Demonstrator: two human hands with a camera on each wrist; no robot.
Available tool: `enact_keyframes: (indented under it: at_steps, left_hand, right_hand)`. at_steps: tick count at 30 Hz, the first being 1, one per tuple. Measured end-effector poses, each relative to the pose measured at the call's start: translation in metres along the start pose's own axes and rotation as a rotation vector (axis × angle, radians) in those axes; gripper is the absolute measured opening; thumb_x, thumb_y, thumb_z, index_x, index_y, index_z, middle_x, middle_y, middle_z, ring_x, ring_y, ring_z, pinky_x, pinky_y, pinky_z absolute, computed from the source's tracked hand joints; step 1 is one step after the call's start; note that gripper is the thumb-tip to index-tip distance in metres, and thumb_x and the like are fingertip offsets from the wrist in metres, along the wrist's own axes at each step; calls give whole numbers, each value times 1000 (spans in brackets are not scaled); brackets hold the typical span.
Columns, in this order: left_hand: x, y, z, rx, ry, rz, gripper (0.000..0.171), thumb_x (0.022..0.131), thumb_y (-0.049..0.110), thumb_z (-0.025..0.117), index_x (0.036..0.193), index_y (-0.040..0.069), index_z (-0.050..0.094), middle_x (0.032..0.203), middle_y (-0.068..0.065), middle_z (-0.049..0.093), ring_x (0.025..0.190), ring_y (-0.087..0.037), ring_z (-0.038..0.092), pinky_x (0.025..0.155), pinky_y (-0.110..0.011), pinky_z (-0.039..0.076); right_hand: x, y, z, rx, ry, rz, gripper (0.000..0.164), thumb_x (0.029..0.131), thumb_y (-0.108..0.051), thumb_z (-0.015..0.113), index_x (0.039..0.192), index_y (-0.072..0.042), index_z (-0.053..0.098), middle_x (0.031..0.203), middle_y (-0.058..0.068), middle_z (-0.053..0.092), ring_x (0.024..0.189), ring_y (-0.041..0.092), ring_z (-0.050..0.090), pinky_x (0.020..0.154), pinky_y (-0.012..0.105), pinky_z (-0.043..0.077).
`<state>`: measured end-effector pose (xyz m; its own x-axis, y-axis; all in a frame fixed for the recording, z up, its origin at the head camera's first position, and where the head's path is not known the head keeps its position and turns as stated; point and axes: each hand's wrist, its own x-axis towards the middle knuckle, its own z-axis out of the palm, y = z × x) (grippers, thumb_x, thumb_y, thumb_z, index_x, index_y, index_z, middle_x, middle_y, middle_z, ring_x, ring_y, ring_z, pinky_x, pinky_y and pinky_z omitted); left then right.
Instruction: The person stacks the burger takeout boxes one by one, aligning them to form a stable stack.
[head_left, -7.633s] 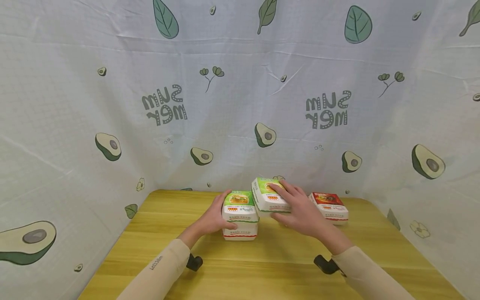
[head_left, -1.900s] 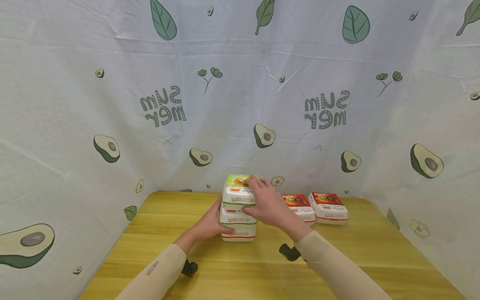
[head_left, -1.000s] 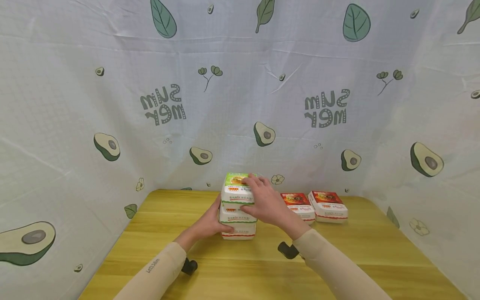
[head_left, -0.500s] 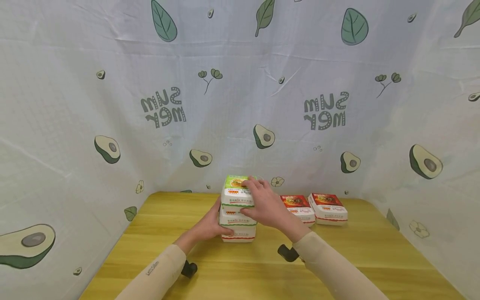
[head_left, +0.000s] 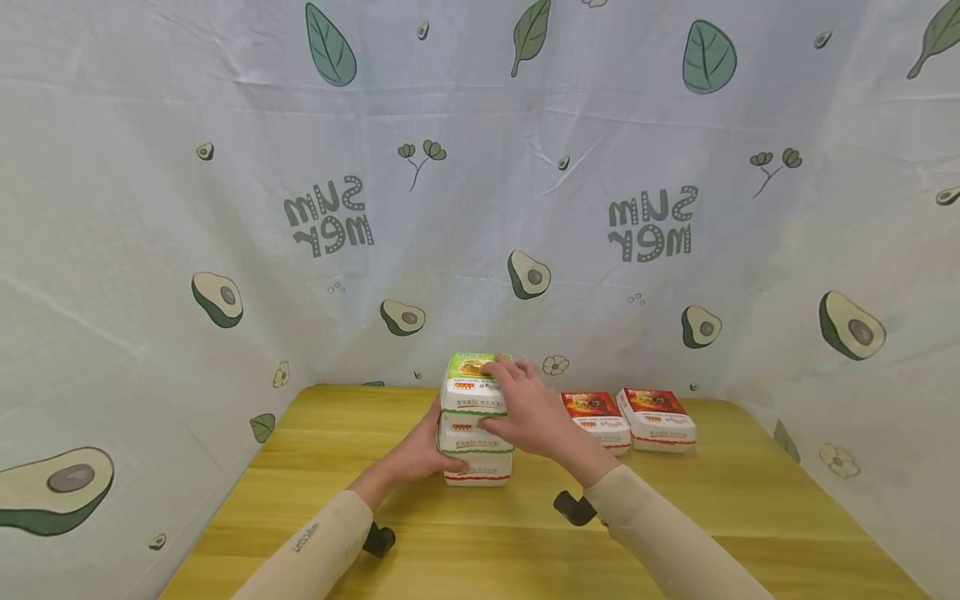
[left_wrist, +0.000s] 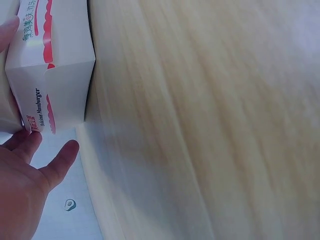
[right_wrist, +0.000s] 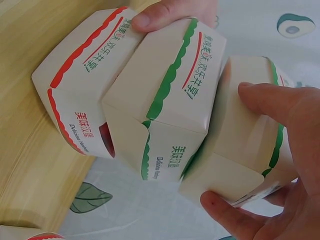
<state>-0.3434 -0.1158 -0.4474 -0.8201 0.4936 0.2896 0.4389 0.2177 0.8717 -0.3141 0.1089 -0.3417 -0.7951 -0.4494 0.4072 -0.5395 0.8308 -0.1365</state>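
Three white burger boxes stand stacked near the table's back. The bottom box (head_left: 477,475) has red trim; the middle box (head_left: 474,438) and the green-lidded top box (head_left: 472,398) have green trim. My left hand (head_left: 411,450) grips the two lower boxes from the left, thumb across the front where they meet. Its fingers reach the far side of the bottom box (left_wrist: 72,90) in the left wrist view. My right hand (head_left: 528,414) holds the top box from the right, thumb in front and fingers over the lid. In the right wrist view the top box (right_wrist: 225,130) sits slightly turned against the middle one.
Two red-lidded burger boxes (head_left: 600,425) (head_left: 658,421) stand side by side to the right of the stack. A printed curtain (head_left: 465,325) hangs just behind the wooden table (head_left: 480,550). Black wrist devices (head_left: 575,507) project from under both sleeves.
Since the oldest frame, my right hand has carried the green-lidded box left onto the stack, and my left hand has slid lower. Over the last second both hands have stayed nearly still.
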Motion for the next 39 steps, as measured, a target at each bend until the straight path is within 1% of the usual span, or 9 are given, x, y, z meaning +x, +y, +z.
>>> enact_keyframes:
  at_steps: [8, 15, 21, 24, 27, 31, 33, 35, 39]
  left_hand:
    - [0, -1, 2, 9, 12, -5, 112, 76, 10, 89, 155, 33, 12, 139, 1, 57, 121, -16, 62, 106, -37, 45]
    - [-3, 1, 2, 15, 11, -6, 114, 75, 14, 90, 154, 35, 12, 139, 4, 56, 121, -13, 62, 107, -36, 44]
    - [-3, 4, 2, -14, 2, 41, 119, 72, 12, 92, 154, 40, 10, 141, 5, 55, 121, -14, 63, 105, -34, 47]
    - [-2, 6, 1, 1, 28, 53, 115, 73, 15, 92, 153, 41, 13, 141, 6, 53, 121, -14, 61, 106, -38, 45]
    - [-2, 7, 2, 10, 78, 37, 112, 74, 19, 92, 153, 41, 16, 142, 5, 49, 122, -15, 58, 108, -43, 43]
    - [0, 12, 2, 29, 154, 4, 118, 75, 26, 91, 158, 39, 8, 147, 2, 39, 126, -17, 51, 108, -48, 42]
    - [2, 17, 2, 14, 172, 3, 121, 76, 28, 90, 160, 38, 3, 149, 0, 38, 127, -19, 52, 108, -49, 42]
    - [5, 21, 3, -8, 177, 15, 122, 77, 29, 90, 160, 38, 1, 149, -1, 40, 126, -21, 54, 108, -50, 43]
    - [7, 25, 5, -46, 183, -16, 125, 75, 30, 91, 157, 47, -2, 146, 5, 49, 121, -18, 61, 106, -48, 47]
  right_hand:
    - [-1, 1, 1, -5, 0, 8, 78, 79, -44, 85, 143, -25, 44, 161, 7, 37, 139, 35, 41, 77, 50, 57]
    - [-1, 0, 2, -9, -13, 8, 78, 80, -45, 84, 144, -26, 44, 161, 6, 37, 139, 36, 42, 81, 53, 57]
    - [-1, -1, 2, -7, -5, 2, 78, 80, -45, 84, 144, -26, 44, 161, 7, 37, 138, 35, 42, 81, 53, 57]
    - [0, -1, 1, -9, -5, 2, 78, 80, -45, 84, 144, -26, 44, 161, 7, 37, 138, 35, 42, 79, 51, 57]
    - [0, -1, 2, -16, -8, -1, 79, 80, -45, 84, 145, -25, 43, 160, 7, 38, 137, 34, 43, 76, 50, 57]
    - [1, -1, 0, -23, -11, -5, 80, 80, -45, 84, 145, -25, 42, 160, 8, 37, 138, 36, 43, 76, 52, 57]
    - [1, -1, -1, -27, -11, -2, 80, 80, -45, 84, 145, -25, 42, 160, 8, 37, 138, 37, 43, 77, 53, 57]
    - [1, -1, -2, -25, -6, 2, 80, 80, -44, 84, 145, -25, 42, 160, 8, 38, 138, 37, 42, 77, 53, 57]
    - [1, -3, -2, -10, -14, 1, 79, 80, -43, 85, 144, -25, 44, 160, 7, 37, 138, 36, 41, 80, 52, 57]
